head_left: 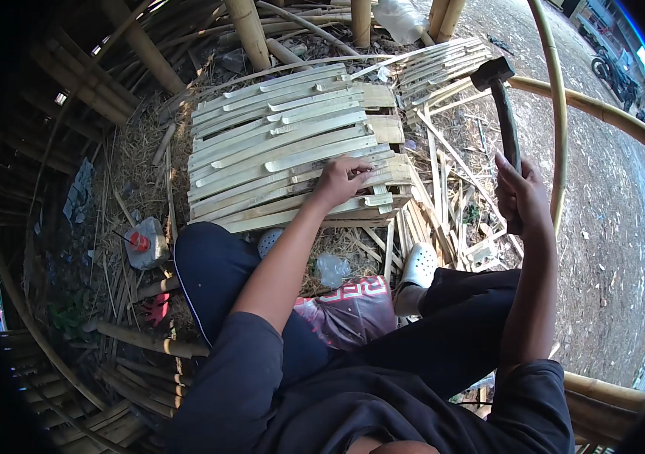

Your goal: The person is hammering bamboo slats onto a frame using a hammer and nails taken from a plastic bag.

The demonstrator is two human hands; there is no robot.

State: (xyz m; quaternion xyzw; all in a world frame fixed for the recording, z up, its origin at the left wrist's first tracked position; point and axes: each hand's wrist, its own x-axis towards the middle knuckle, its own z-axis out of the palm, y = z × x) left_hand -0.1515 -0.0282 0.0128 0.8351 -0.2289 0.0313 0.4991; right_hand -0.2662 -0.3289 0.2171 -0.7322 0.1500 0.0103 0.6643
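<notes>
Both hands are working apart: the left hand (343,180) is pressing flat with spread fingers on a panel of bamboo strips (292,144) lying on the ground before the knees, while the right hand (523,198) is gripping closed around the handle of a hammer (505,113), raised upright beside a curved bamboo pole (559,113)

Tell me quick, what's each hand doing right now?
Left hand: open, fingers pressing on the bamboo slat panel.
Right hand: closed around the raised hammer.
</notes>
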